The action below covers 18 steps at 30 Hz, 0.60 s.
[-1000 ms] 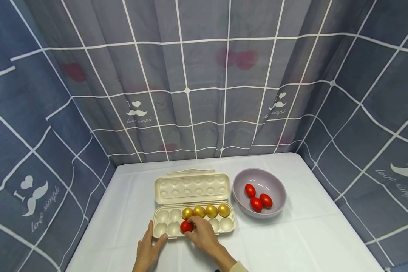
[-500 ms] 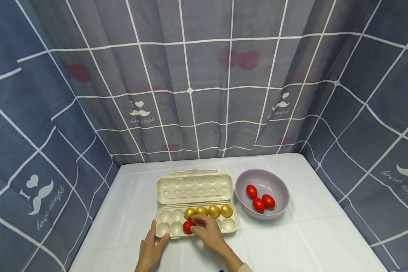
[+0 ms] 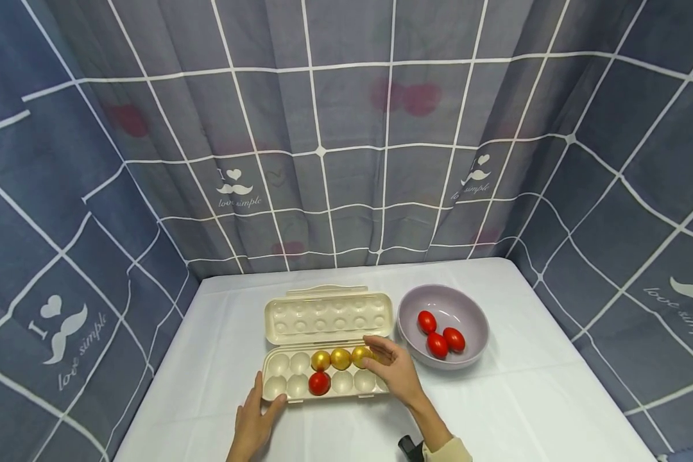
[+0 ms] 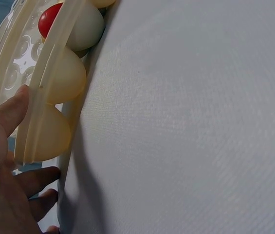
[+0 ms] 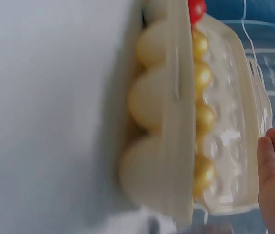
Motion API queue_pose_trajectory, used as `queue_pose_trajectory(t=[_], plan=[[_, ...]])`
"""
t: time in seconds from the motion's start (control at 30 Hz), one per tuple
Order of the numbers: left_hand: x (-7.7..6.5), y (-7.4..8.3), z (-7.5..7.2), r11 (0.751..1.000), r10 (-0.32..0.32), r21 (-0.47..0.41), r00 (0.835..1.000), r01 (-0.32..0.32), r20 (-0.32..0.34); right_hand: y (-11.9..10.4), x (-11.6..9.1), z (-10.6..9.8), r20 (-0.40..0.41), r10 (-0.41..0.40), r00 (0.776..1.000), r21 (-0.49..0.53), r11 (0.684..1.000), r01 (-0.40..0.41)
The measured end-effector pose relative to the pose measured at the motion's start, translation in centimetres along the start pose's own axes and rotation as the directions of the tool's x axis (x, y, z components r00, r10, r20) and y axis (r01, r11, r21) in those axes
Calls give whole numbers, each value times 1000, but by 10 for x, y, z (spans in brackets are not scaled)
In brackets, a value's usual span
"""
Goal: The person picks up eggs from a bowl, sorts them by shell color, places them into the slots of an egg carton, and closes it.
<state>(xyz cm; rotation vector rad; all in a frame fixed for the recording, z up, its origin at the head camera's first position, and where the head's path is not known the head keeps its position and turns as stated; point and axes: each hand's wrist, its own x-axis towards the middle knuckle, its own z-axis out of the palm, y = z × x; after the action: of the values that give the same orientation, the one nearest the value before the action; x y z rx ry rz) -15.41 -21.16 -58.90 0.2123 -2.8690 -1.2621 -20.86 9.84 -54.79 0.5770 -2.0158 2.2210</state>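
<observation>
A cream egg carton [image 3: 297, 398] lies open on the table. Several gold eggs [image 3: 341, 359] fill part of its back row, and one red egg [image 3: 319, 384] sits in the front row. My left hand [image 3: 252, 420] steadies the carton's left end, its thumb [image 4: 16, 105] on the front rim and its fingers fairly straight along the side. Above the right end, my right hand [image 3: 397, 373] holds nothing; its fingers [image 5: 273, 148] are extended in the right wrist view. It hides the rightmost gold egg in the head view. Three red eggs [image 3: 437, 345] are inside the mauve bowl [image 3: 475, 321].
The carton's lid [image 3: 329, 317] is folded back behind the tray, close to the bowl's left side. A white cloth [image 3: 531, 398] covers the table. Dark checked curtains [image 3: 352, 192] surround the back and both sides.
My right hand has let go of the red egg in the front row and moved right, towards the bowl. The left hand has stayed at the carton's left end.
</observation>
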Motion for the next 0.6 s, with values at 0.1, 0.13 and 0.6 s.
queue_pose_trajectory(t=[0.1, 0.13, 0.6], plan=[[0, 0, 0, 1000, 0, -5, 1000, 0, -3, -4, 0, -18, -23, -18, 1000, -30, 999, 17], [0, 1, 0, 1000, -5, -10, 1000, 5, 2, -5, 0, -25, -35, -26, 999, -41, 999, 24], [-3, 3, -2, 1000, -24, -3, 1000, 24, 7, -16, -3, -111, -215, 51, 975, -73, 995, -68]])
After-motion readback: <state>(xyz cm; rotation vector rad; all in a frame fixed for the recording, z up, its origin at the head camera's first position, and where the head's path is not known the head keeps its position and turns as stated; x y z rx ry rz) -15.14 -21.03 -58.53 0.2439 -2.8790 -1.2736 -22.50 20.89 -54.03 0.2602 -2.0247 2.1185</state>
